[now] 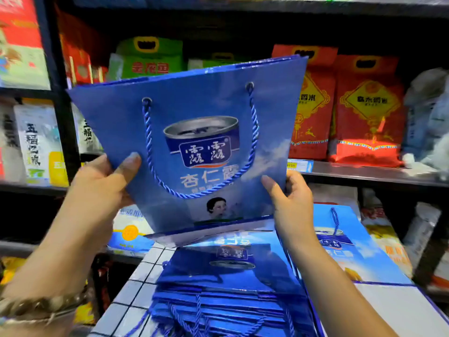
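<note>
I'm holding the blue paper bag [194, 105] flat in front of the shelves [364, 171], above the stack of bags [218, 276], with my left hand [102, 183] pinching its lower left edge and my right hand [291, 205] pinching the lower right. The paper looks glossy, so I think this shallow grip could let it slip onto the stack, and squeezing harder could crease it.

Two hands showed in the lower half of the frame, the left hand [102, 181] at centre left and the right hand [291, 203] at centre right. Each forearm was uncovered down to the frame edge. The thumbnails looked short and unpainted. At the lower left, the left wrist wore a beaded bracelet [41, 306] of rounded brown and tan beads. Just beneath it lay a thinner strand [29, 321] with a small bluish bead near the left edge.
</note>
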The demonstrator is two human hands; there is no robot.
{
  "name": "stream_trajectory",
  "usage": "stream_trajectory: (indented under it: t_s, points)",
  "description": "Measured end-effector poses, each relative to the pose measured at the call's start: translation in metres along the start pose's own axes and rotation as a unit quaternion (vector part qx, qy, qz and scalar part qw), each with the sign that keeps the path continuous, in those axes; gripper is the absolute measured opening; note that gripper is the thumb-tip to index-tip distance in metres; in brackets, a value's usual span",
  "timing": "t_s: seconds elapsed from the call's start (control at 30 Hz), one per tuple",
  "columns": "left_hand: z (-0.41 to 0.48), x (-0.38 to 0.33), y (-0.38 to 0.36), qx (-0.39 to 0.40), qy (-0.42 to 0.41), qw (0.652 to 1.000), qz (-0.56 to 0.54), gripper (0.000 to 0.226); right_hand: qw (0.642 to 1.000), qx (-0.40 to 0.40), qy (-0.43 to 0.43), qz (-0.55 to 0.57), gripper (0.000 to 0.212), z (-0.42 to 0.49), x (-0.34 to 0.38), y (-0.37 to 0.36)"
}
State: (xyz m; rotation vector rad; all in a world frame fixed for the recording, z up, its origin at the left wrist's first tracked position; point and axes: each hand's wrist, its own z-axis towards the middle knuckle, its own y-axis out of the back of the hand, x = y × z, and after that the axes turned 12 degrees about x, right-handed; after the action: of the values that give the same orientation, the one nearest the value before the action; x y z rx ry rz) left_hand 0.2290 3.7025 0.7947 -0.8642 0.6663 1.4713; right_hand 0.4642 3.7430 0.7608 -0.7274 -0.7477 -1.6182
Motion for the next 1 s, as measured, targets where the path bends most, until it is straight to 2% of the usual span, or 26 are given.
stream_trajectory:
  t_s: [0.1,0.2,0.3,0.37,0.47,0.53,0.6,0.67,0.73,0.83,0.9,1.0]
  points:
    - [0.017,-0.026,-0.013,0.027,-0.059,0.997,0.047,0.017,0.997,-0.008,0.063,-0.051,0.014,0.01,0.024,0.016]
    - [0.033,-0.039,-0.041,0.062,-0.081,0.991,0.085,0.028,0.993,-0.01,0.033,-0.111,0.021,0.017,0.036,0.052]
    - [0.049,-0.028,-0.085,0.094,-0.035,0.993,0.06,0.036,0.996,-0.015,0.017,-0.089,0.05,0.011,0.045,0.098]
    - [0.054,-0.007,-0.122,0.131,0.021,0.991,0.029,0.037,0.99,-0.06,0.006,-0.128,0.065,0.0,0.044,0.13]
    - [0.05,0.034,-0.179,0.204,0.105,0.973,0.006,0.018,0.96,-0.089,-0.05,-0.26,0.053,-0.011,0.026,0.176]
    - [0.042,0.066,-0.21,0.239,0.149,0.959,0.011,0.019,0.936,-0.065,-0.113,-0.326,0.049,-0.015,0.008,0.206]
    - [0.035,0.099,-0.233,0.254,0.163,0.948,0.095,0.013,0.9,-0.016,-0.196,-0.389,0.038,-0.02,-0.015,0.227]
    - [0.03,0.123,-0.248,0.271,0.165,0.921,0.226,0.038,0.864,0.017,-0.259,-0.431,0.028,-0.026,-0.046,0.241]
    - [0.025,0.137,-0.256,0.286,0.185,0.872,0.352,0.06,0.841,0.027,-0.294,-0.453,0.031,-0.031,-0.076,0.248]
    - [0.021,0.151,-0.26,0.293,0.182,0.783,0.517,0.068,0.821,0.055,-0.32,-0.469,0.023,-0.033,-0.102,0.245]
    - [0.018,0.162,-0.26,0.304,0.186,0.747,0.561,0.068,0.796,0.073,-0.335,-0.499,0.028,-0.033,-0.114,0.241]
    - [0.008,0.179,-0.259,0.322,0.196,0.714,0.59,0.068,0.773,0.084,-0.369,-0.509,0.035,-0.035,-0.124,0.237]
